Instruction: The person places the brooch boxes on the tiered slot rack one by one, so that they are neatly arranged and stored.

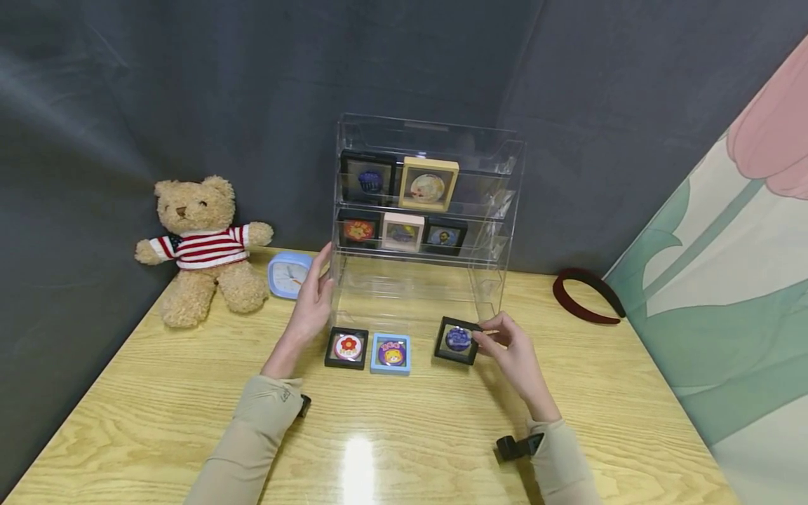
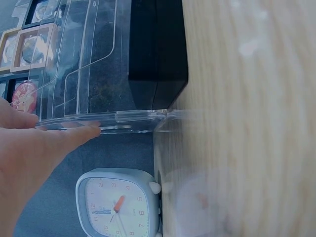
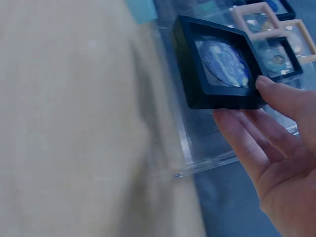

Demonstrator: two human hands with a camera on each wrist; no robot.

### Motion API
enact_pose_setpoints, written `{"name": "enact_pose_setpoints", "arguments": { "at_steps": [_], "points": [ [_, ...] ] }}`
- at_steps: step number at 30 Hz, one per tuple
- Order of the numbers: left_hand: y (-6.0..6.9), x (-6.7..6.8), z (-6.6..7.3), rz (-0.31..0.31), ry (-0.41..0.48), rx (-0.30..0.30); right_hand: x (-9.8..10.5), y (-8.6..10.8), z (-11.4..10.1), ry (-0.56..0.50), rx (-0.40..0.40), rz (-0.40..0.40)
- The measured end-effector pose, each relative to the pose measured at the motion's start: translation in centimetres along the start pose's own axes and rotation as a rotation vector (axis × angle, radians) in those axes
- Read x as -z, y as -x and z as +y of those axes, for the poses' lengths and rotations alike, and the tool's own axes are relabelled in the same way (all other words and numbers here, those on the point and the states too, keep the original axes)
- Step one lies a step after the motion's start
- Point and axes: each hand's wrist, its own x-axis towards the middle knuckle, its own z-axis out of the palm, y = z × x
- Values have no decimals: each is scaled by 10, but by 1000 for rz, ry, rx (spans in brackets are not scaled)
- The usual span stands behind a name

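Note:
My right hand [image 1: 513, 354] pinches a black display frame [image 1: 447, 341] by its right edge, thumb in front and fingers behind. Inside that frame is a round blue swirl-patterned badge [image 3: 224, 61]. The frame is tilted, just before the lowest level of a clear plastic display rack [image 1: 404, 287]. With fingers straight, my left hand [image 1: 311, 308] touches the rack's left side wall. Two more frames sit in front of the rack's lowest level: a black one with a red flower badge [image 1: 347, 348] and a light blue one with a bear badge [image 1: 391, 354].
The rack's upper levels hold several frames, among them a yellow one [image 1: 428, 184] and a pale pink one [image 1: 402, 232]. Left of the rack are a blue alarm clock [image 1: 289, 275] and a teddy bear [image 1: 205, 249]. A dark red headband [image 1: 568, 301] lies to the right.

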Motion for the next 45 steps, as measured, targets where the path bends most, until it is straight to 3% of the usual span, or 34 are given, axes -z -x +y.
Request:
{"name": "enact_pose_setpoints", "arguments": {
  "at_steps": [11,16,22,32,45],
  "points": [
    [-3,-1,1,12,5,-11,35,-48,-41,38,176,236],
    [-5,-1,1,2,0,11,48,-71,-61,73,221,299],
    [-5,-1,0,8,0,14,55,-99,-80,192,282,354],
    [-3,0,-1,13,-27,-2,53,-131,-103,444,348,366],
    [-2,1,-1,18,4,-1,48,-147,-104,542,394,333]
  ]
}}
